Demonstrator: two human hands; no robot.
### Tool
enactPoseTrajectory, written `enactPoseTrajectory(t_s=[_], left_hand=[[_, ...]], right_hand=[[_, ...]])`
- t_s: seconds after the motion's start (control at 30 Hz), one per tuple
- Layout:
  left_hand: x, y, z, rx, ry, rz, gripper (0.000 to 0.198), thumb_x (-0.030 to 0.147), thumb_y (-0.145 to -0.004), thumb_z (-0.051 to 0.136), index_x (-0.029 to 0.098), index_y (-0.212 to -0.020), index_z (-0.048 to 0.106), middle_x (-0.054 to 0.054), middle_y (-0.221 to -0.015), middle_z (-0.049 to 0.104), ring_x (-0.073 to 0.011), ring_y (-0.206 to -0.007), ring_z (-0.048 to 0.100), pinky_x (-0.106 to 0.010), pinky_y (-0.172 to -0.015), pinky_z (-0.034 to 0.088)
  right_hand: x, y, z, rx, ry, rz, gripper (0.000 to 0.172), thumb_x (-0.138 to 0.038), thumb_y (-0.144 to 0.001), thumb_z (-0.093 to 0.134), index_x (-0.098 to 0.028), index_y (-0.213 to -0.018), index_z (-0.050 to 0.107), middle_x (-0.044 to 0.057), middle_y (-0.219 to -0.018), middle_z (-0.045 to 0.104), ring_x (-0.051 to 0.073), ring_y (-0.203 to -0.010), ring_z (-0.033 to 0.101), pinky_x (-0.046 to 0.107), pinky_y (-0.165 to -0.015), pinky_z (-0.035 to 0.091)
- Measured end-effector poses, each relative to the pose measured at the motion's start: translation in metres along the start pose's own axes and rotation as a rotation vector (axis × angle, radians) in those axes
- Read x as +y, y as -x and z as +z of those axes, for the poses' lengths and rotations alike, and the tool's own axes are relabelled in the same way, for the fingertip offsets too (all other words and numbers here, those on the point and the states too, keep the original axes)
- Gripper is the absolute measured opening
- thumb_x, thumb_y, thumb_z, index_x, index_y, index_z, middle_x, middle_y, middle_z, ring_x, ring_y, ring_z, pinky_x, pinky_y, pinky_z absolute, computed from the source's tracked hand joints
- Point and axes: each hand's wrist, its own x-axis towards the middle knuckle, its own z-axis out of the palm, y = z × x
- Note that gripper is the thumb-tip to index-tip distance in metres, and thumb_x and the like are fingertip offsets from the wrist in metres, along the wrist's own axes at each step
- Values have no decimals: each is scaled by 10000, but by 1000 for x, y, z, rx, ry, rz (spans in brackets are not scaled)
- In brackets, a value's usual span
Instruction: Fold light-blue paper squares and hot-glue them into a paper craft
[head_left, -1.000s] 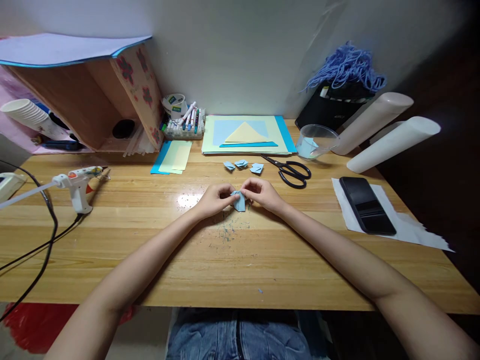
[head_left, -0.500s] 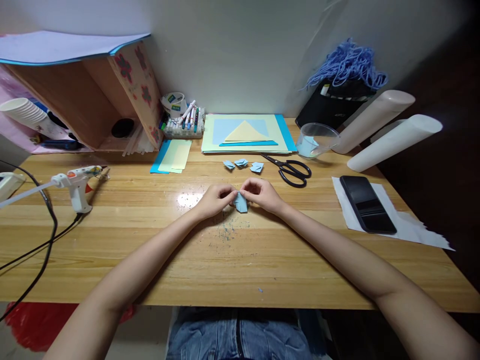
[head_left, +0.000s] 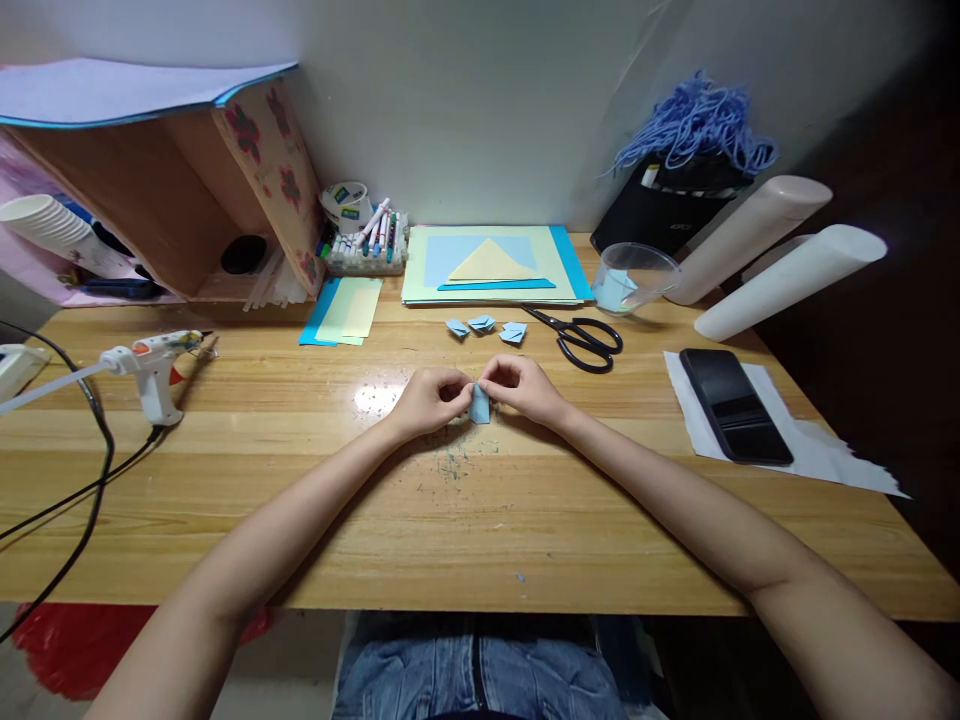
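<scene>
Head view: the left hand (head_left: 426, 400) and right hand (head_left: 529, 392) pinch the top edge of a small blue paper (head_left: 480, 407) between their fingers (head_left: 458, 402), over the middle of the counter (head_left: 390, 550). Three folded blue pieces (head_left: 482, 325) lie beyond it and look finished; the held one seems only part-folded. How many more are left, I cannot tell.

Craft corner, wooden worktop (head_left: 375, 530) against a wall (head_left: 465, 120), glue gun (head_left: 155, 378) at nine o'clock, markers (head_left: 379, 232) at eleven, coloured paper (head_left: 491, 264) at twelve, scissors (head_left: 568, 329) at two
</scene>
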Motion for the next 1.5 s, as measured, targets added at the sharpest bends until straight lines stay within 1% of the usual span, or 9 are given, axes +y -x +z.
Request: enactPoseTrajectory(t_s=[0.13, 0.33, 0.53, 0.67, 0.9, 1.1, 1.2, 1.33, 1.5], left_hand=[[1, 0, -1, 37, 50, -31, 264, 284, -805, 480, 119, -680, 643, -16, -606, 605, -92, -547, 493, -210, -531, 359], [-5, -2, -1, 88, 132, -103, 280, 317, -805, 488, 116, -653, 610, -16, -581, 584, -95, -527, 507, -209, -518, 378], [-5, -5, -3, 217, 232, -179, 323, 395, -810, 496, 135, -631, 564, 3, -551, 538, -91, -516, 491, -202, -495, 379], [-5, -8, -3, 275, 324, -237, 328, 416, -776, 540, 145, -592, 526, 16, -525, 524, -89, -504, 499, -204, -504, 407], [-7, -7, -2, 189, 436, -265, 289, 409, -736, 599, 125, -696, 561, -11, -610, 590, -107, -529, 556, -236, -543, 447], [-3, -4, -3, -4, 114, -172, 329, 409, -778, 539, 128, -614, 584, 1, -575, 568, -103, -546, 498, -218, -523, 366], [-1, -4, -4, -64, 237, -184, 368, 445, -808, 500, 122, -679, 621, -33, -655, 627, -120, -602, 546, -229, -572, 403], [-2, -5, -5, -61, 424, -229, 386, 469, -794, 528, 106, -730, 645, -70, -697, 658, -126, -610, 575, -245, -612, 440], [-3, -5, -5, -110, 464, -250, 392, 469, -788, 545, 98, -756, 667, -99, -748, 684, -136, -644, 598, -256, -644, 455]], right_hand=[[0, -1, -1, 31, -55, 28, 253, -395, -698, 655, -169, -694, 543, -2, -652, 562, 114, -574, 528, 261, -564, 442], [-2, -3, -4, 120, -62, 51, 288, -421, -682, 655, -178, -662, 503, -26, -582, 500, 97, -506, 464, 245, -501, 397], [-2, -1, -3, -32, 17, 59, 273, -415, -720, 638, -175, -792, 529, -4, -712, 560, 104, -593, 496, 238, -545, 399], [-3, 1, 0, -95, 126, 79, 278, -415, -715, 648, -167, -777, 538, -18, -670, 538, 92, -554, 450, 224, -502, 345], [0, -2, 1, 117, -73, 69, 299, -434, -709, 646, -182, -701, 486, -31, -625, 514, 91, -532, 467, 236, -516, 385], [-5, -1, 3, 163, -179, 53, 308, -445, -698, 663, -183, -737, 504, -24, -636, 541, 99, -541, 509, 236, -517, 421], [-3, 0, 3, 151, -159, 31, 304, -452, -703, 659, -182, -793, 554, 3, -712, 581, 119, -609, 546, 239, -537, 447], [1, 0, 3, 145, -149, 11, 313, -437, -682, 685, -181, -847, 611, 38, -809, 637, 153, -699, 592, 274, -618, 491], [3, 2, 5, 256, -49, -61, 235, -399, -742, 639, -171, -790, 664, 53, -787, 650, 169, -701, 596, 300, -640, 485]])
